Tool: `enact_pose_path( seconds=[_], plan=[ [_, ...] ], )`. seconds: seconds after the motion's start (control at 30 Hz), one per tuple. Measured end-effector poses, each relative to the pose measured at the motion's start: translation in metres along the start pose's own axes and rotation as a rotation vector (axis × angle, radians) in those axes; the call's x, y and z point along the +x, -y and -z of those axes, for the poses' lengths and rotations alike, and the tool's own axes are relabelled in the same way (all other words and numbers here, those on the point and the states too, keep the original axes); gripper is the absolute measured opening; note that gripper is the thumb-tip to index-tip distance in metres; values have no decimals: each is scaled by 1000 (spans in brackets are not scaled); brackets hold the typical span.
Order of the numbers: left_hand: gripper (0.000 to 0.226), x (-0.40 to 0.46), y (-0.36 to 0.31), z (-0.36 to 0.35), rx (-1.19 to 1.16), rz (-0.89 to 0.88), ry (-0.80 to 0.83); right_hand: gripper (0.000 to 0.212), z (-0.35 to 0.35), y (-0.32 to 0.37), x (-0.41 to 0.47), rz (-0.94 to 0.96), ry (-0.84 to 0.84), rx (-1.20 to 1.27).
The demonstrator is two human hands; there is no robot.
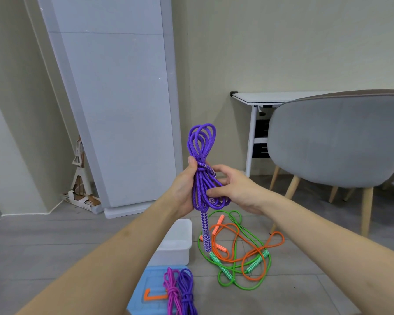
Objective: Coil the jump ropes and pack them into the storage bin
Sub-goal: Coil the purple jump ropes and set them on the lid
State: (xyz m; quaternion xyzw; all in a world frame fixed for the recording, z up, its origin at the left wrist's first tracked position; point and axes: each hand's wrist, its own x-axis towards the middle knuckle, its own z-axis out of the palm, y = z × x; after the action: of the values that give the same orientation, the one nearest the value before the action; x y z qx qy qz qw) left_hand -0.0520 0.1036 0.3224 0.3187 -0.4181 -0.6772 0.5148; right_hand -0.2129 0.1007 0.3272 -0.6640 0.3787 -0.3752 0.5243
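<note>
Coiling the purple jump rope
Left hand is gripping the bundle; right hand fingers are pinching its loops.

The left hand covers the back of the purple rope bundle where it grips it; the fingers behind cannot be seen. The right hand hides part of the lower loops and most of the second handle at the wrap. Below the hands, the left forearm covers the near left part of the bin and the blue lid. The magenta coil and violet coil run off the bottom edge. The chair, right of the hands, is cut by the right edge.
</note>
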Motion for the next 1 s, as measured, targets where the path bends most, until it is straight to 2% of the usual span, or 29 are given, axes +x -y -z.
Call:
enact_pose_path(
  seconds=[0.3, 0.47, 0.67, 0.77, 0.87, 1.0],
  plan=[
    [64, -1, 0, -5, 29, 10, -1, 58, -5, -1, 0, -44, -11, 54],
    [73, -2, 1, 0, 121, 24, 12, 56, 6, 2, -3, -18, 17, -128],
    [70, -5, 2, -5, 264, -5, -18, 52, 12, 3, -3, 75, -14, -411],
    [72, -4, 1, -12, 212, -2, -29, 49, 8, 1, -3, 128, -67, -558],
    [63, -3, -1, -17, 84, 22, -69, 52, 4, -2, 0, 142, -119, -673],
    [62, 3, -1, -15, -34, -18, -121, 58, 5, 1, -5, 159, -68, -559]
  ],
)
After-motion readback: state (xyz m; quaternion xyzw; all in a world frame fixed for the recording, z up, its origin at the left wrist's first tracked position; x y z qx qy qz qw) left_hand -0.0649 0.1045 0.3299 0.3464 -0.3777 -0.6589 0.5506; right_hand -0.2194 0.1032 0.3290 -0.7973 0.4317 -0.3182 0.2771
